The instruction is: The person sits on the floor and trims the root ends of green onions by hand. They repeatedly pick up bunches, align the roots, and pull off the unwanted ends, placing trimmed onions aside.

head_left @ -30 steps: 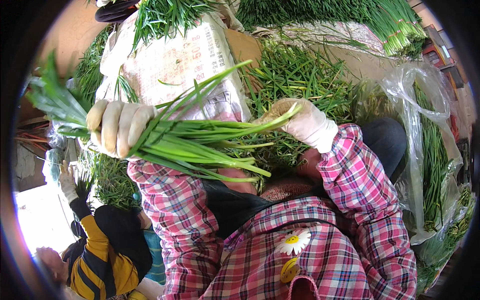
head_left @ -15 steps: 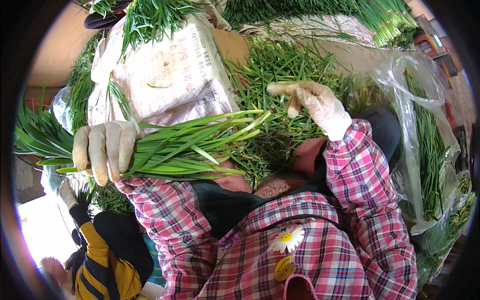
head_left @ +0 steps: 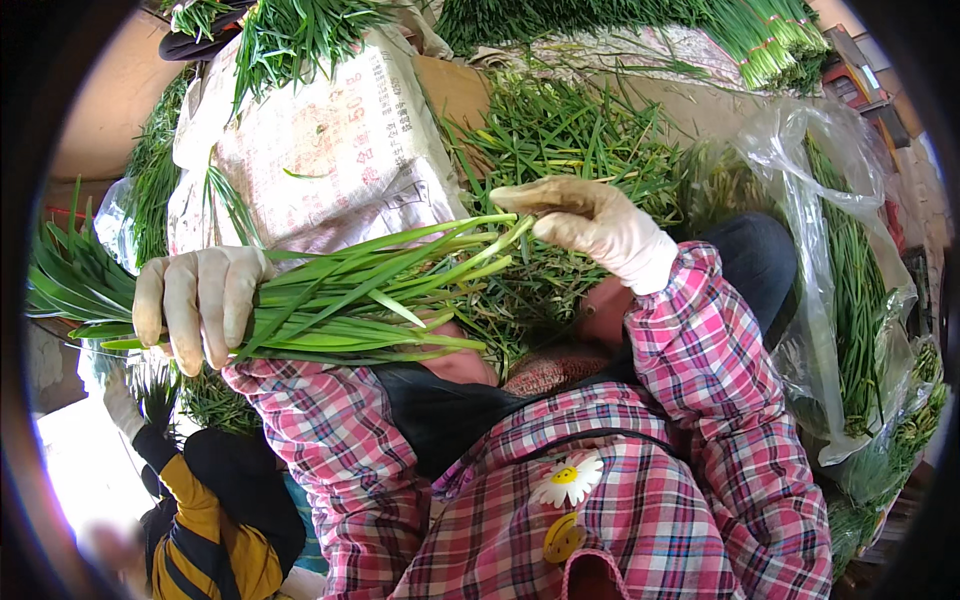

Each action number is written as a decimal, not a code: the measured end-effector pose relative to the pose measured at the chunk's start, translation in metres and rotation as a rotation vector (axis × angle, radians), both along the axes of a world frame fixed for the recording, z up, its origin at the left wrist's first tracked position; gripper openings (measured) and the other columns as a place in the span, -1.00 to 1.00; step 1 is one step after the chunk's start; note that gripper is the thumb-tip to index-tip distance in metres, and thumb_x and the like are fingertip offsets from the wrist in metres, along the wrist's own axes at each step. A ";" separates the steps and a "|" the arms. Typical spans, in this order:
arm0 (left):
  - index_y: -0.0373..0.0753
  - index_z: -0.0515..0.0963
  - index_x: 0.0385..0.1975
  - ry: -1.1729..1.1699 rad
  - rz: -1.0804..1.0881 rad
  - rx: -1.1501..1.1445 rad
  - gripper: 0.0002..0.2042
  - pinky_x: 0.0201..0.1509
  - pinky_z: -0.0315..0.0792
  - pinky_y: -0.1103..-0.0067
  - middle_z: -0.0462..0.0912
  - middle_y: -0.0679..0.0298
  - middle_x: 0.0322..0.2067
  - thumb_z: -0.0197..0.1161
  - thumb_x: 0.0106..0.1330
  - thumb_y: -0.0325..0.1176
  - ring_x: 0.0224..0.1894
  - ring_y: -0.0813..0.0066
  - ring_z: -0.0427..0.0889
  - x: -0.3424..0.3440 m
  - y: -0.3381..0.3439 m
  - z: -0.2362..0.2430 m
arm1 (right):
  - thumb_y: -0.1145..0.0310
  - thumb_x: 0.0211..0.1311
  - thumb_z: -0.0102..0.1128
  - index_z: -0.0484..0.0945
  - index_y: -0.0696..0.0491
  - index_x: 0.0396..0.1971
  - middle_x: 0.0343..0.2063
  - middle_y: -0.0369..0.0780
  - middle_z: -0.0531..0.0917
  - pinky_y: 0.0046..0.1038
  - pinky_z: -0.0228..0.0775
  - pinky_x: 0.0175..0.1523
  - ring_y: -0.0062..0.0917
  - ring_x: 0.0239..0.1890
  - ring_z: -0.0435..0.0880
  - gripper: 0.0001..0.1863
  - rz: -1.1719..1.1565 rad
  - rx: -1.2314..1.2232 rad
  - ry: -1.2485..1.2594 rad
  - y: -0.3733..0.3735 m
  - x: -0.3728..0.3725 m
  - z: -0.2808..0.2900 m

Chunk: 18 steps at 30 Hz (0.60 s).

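My left hand (head_left: 200, 300), in a whitish glove, is wrapped round a bunch of garlic chives (head_left: 350, 305). The flat green leaves fan out past the hand to the left, and the paler stalk ends point right. My right hand (head_left: 590, 225), gloved too, has its thumb and forefinger at the tips of the uppermost stalks, pinching a pale end. Its other fingers are partly hidden behind the forefinger. Below the stalk ends lies a heap of loose green leaves and trimmings (head_left: 560, 130).
A white printed sack (head_left: 310, 150) stands ahead to the left, with more chives (head_left: 300, 40) on top. Tied bundles (head_left: 765, 50) lie at the far right. A clear plastic bag (head_left: 800, 200) of chives stands at my right. Another person (head_left: 215, 530) in yellow and black works at lower left.
My right hand has moved left and slightly down from above the heap to the stalk ends, its thumb and forefinger closing there. The left hand with the bunch has shifted slightly left.
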<state>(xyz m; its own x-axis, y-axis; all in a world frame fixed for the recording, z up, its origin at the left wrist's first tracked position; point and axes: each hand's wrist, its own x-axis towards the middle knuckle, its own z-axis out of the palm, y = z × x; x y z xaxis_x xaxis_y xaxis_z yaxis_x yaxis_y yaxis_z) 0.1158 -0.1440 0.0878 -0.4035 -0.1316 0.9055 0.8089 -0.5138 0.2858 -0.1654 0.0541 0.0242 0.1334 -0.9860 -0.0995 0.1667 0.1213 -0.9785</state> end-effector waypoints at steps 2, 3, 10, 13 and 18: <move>-0.18 0.44 -0.28 -0.028 -0.013 -0.010 -0.95 -0.36 0.54 0.64 0.68 0.28 -0.50 0.06 0.33 -0.41 -0.57 0.55 0.66 -0.002 -0.003 -0.001 | 0.19 0.22 0.26 0.55 0.16 0.04 -0.06 -0.20 0.61 -0.50 0.32 0.12 -0.50 -0.06 0.55 -0.54 -0.048 0.004 0.092 -0.002 0.008 -0.005; -0.17 0.42 -0.28 -0.034 -0.007 -0.009 -0.93 -0.38 0.52 0.63 0.68 0.26 -0.47 0.11 0.29 -0.41 -0.55 0.55 0.66 -0.002 -0.004 -0.001 | 0.20 0.23 0.25 0.58 0.16 0.00 -0.08 -0.19 0.61 -0.50 0.33 0.11 -0.49 -0.08 0.54 -0.58 -0.053 0.075 0.205 -0.003 0.011 -0.008; -0.16 0.36 -0.22 -0.107 0.075 0.050 -0.91 -0.47 0.39 0.74 0.63 0.41 -0.51 0.10 0.36 -0.41 -0.60 0.70 0.61 0.000 0.002 -0.009 | 0.10 0.41 -0.03 0.53 0.13 0.00 0.01 -0.20 0.61 -0.50 0.34 0.11 -0.57 -0.02 0.56 -0.58 -0.547 0.009 0.059 -0.004 -0.003 -0.008; -0.10 0.31 -0.35 -0.150 0.036 0.082 -0.90 -0.50 0.35 0.75 0.62 0.42 -0.55 0.10 0.36 -0.41 -0.63 0.69 0.60 -0.009 0.007 -0.007 | 0.01 0.33 0.10 0.37 0.13 0.20 0.12 -0.19 0.53 -0.46 0.31 0.21 -0.56 -0.01 0.56 -0.40 -0.428 -0.198 0.102 -0.010 -0.006 0.008; -0.13 0.36 -0.31 -0.357 0.129 0.322 -0.95 -0.43 0.29 0.68 0.50 0.50 -0.54 0.05 0.40 -0.35 -0.67 0.76 0.46 -0.023 0.024 -0.003 | -0.13 -0.31 0.56 -0.02 -0.03 0.41 0.27 -0.06 0.33 -0.29 0.24 0.32 -0.37 0.10 0.47 0.27 0.118 -0.345 0.485 -0.038 0.033 0.011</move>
